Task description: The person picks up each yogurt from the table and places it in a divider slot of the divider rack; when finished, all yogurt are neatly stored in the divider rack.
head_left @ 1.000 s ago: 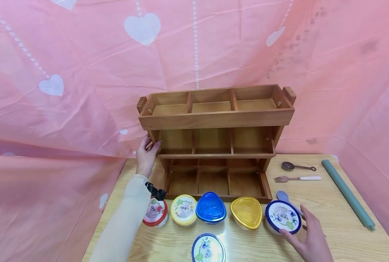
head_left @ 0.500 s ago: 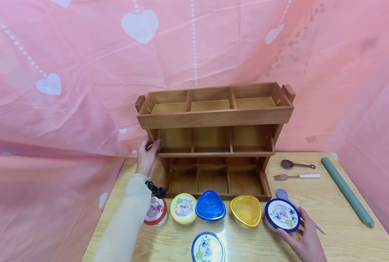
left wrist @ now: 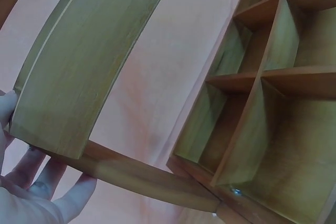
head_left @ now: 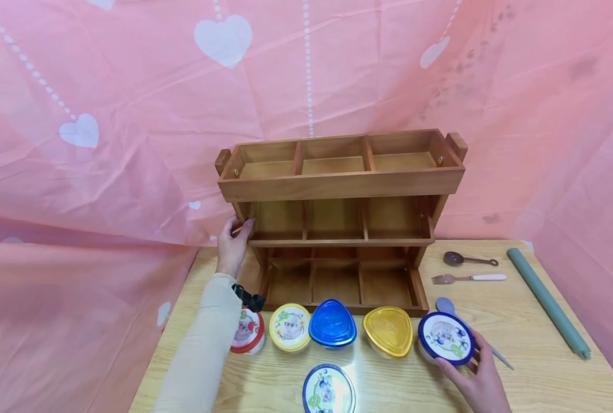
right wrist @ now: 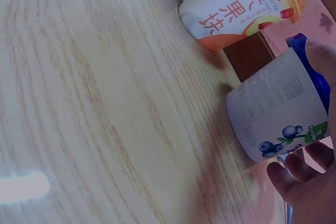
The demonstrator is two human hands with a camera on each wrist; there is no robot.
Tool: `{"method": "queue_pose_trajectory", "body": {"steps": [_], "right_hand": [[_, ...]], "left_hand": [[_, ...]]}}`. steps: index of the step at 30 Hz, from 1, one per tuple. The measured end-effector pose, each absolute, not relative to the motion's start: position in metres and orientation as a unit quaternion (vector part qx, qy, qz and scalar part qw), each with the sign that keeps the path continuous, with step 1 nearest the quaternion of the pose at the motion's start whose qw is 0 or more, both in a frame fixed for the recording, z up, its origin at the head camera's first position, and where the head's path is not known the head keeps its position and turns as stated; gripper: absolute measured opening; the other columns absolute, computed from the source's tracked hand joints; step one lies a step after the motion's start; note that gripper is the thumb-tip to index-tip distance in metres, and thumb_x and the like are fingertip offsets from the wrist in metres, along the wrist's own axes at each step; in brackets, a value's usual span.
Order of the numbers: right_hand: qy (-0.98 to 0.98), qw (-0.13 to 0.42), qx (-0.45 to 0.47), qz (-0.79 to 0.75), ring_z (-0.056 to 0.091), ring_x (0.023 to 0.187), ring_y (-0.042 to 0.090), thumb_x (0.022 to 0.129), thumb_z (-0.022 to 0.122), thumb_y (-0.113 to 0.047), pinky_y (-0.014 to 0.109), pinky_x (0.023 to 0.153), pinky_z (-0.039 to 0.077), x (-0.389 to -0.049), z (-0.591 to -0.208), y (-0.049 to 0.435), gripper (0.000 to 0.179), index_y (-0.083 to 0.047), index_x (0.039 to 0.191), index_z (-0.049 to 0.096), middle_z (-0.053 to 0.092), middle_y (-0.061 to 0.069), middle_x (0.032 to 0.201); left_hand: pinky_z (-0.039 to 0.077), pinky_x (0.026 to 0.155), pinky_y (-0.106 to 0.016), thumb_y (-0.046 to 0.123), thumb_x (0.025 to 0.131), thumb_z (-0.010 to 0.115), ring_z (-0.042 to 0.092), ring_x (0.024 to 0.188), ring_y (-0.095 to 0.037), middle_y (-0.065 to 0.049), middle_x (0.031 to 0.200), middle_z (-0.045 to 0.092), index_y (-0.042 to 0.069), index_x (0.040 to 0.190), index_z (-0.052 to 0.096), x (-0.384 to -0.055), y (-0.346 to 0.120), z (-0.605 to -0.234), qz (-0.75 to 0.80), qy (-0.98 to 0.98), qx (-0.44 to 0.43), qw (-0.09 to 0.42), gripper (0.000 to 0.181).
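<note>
A three-tier wooden shelf [head_left: 340,184] with divided compartments stands at the back of the table. My left hand [head_left: 231,250] grips the left end of its middle tier, thumb on the inside. In the left wrist view, fingers [left wrist: 79,198] reach under the end of a wooden tier [left wrist: 79,77]. At the right, my right hand [head_left: 484,376] holds a yogurt cup [head_left: 446,337] with a dark blue lid, thumb and fingers around its sides. Blueberries are printed on this cup [right wrist: 278,103] in the right wrist view, where it stands close over the tabletop.
Before the shelf stand cups with red [head_left: 247,331], yellow [head_left: 290,327], blue [head_left: 332,324] and gold [head_left: 388,331] lids. A second blueberry cup [head_left: 329,390] is nearer. At right lie a brown spoon [head_left: 454,258], a fork [head_left: 444,279], a bluish spoon [head_left: 445,304] and a green roll [head_left: 548,304].
My right hand has shifted slightly left, its fingers closer around the blueberry cup, and more of the bluish spoon's handle shows. The left hand stays on the shelf.
</note>
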State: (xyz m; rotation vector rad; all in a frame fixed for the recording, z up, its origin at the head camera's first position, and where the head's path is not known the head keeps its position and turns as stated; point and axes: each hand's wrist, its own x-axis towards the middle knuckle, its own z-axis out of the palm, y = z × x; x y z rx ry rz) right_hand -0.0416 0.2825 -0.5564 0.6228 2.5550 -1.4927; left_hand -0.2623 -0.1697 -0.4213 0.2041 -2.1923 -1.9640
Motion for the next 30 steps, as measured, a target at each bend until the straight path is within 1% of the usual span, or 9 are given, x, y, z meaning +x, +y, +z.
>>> {"method": "queue_pose_trajectory", "body": {"steps": [2, 5, 8, 15, 20, 22, 25, 27, 30], "right_hand": [[0.846, 0.053, 0.211, -0.487, 0.029, 0.136, 0.051, 0.084, 0.077, -0.042, 0.050, 0.105, 0.042, -0.041, -0.557, 0.282, 0.118, 0.000, 0.155, -0.008, 0.012, 0.033, 0.158], [0.845, 0.050, 0.217, -0.487, 0.031, 0.136, 0.049, 0.083, 0.078, -0.042, 0.022, 0.093, 0.048, -0.041, -0.558, 0.281, 0.118, -0.001, 0.155, -0.007, 0.013, 0.032, 0.158], [0.838, 0.050, 0.222, -0.496, 0.031, 0.136, 0.048, 0.083, 0.078, -0.041, 0.003, 0.078, 0.040, -0.041, -0.558, 0.281, 0.119, -0.003, 0.156, -0.007, 0.012, 0.031, 0.159], [0.841, 0.040, 0.225, -0.490, 0.032, 0.135, 0.048, 0.082, 0.078, -0.042, 0.001, 0.074, 0.037, -0.040, -0.551, 0.279, 0.118, -0.002, 0.156, -0.005, 0.016, 0.032, 0.157], [0.854, -0.005, 0.196, -0.482, 0.034, 0.131, 0.050, 0.087, 0.075, -0.039, -0.003, 0.072, 0.030, -0.040, -0.535, 0.284, 0.111, 0.000, 0.156, -0.003, 0.022, 0.035, 0.152], [0.862, -0.031, 0.173, -0.475, 0.038, 0.128, 0.041, 0.088, 0.074, -0.034, -0.005, 0.073, 0.028, -0.042, -0.527, 0.286, 0.106, 0.000, 0.156, -0.001, 0.025, 0.034, 0.150], [0.868, -0.063, 0.137, -0.474, 0.043, 0.118, 0.008, 0.088, 0.075, -0.029, -0.006, 0.077, 0.030, -0.049, -0.515, 0.289, 0.102, -0.002, 0.156, 0.003, 0.028, 0.032, 0.148], [0.867, -0.079, 0.112, -0.479, 0.037, 0.108, -0.009, 0.089, 0.075, -0.025, -0.005, 0.079, 0.033, -0.055, -0.508, 0.290, 0.098, -0.005, 0.156, 0.006, 0.030, 0.028, 0.146], [0.866, -0.093, 0.086, -0.484, 0.035, 0.104, -0.016, 0.089, 0.075, -0.022, -0.003, 0.080, 0.036, -0.066, -0.499, 0.289, 0.094, -0.007, 0.156, 0.010, 0.032, 0.023, 0.142]], "left_hand": [[0.044, 0.109, -0.043, 0.032, 0.099, 0.060, 0.053, 0.123, -0.028, -0.011, 0.134, 0.053, 0.014, 0.135, 0.054, -0.267, -0.172, -0.428, -0.660, -0.742, 0.068, 0.100, 0.041], [0.044, 0.108, -0.043, 0.034, 0.098, 0.061, 0.053, 0.122, -0.027, -0.010, 0.133, 0.054, 0.015, 0.132, 0.056, -0.269, -0.172, -0.432, -0.661, -0.740, 0.070, 0.104, 0.040], [0.044, 0.109, -0.043, 0.036, 0.097, 0.061, 0.053, 0.123, -0.028, -0.010, 0.134, 0.053, 0.015, 0.133, 0.056, -0.269, -0.173, -0.433, -0.660, -0.742, 0.070, 0.100, 0.041], [0.044, 0.109, -0.042, 0.037, 0.098, 0.060, 0.052, 0.123, -0.026, -0.009, 0.134, 0.053, 0.014, 0.132, 0.055, -0.268, -0.173, -0.431, -0.659, -0.743, 0.075, 0.091, 0.041], [0.043, 0.109, -0.043, 0.033, 0.098, 0.060, 0.052, 0.122, -0.028, -0.013, 0.132, 0.052, 0.008, 0.129, 0.054, -0.268, -0.173, -0.429, -0.669, -0.734, 0.072, 0.094, 0.040], [0.043, 0.108, -0.043, 0.032, 0.098, 0.061, 0.053, 0.121, -0.028, -0.014, 0.131, 0.052, 0.007, 0.129, 0.054, -0.269, -0.173, -0.429, -0.670, -0.733, 0.072, 0.095, 0.040], [0.043, 0.108, -0.042, 0.032, 0.098, 0.060, 0.053, 0.121, -0.028, -0.013, 0.131, 0.052, 0.009, 0.129, 0.054, -0.269, -0.173, -0.430, -0.668, -0.735, 0.074, 0.093, 0.039], [0.043, 0.109, -0.042, 0.033, 0.099, 0.060, 0.053, 0.122, -0.028, -0.012, 0.132, 0.052, 0.009, 0.130, 0.054, -0.269, -0.173, -0.430, -0.666, -0.737, 0.075, 0.092, 0.039], [0.044, 0.109, -0.042, 0.035, 0.099, 0.060, 0.052, 0.122, -0.027, -0.010, 0.132, 0.052, 0.012, 0.131, 0.054, -0.268, -0.173, -0.430, -0.663, -0.739, 0.075, 0.088, 0.040]]}}
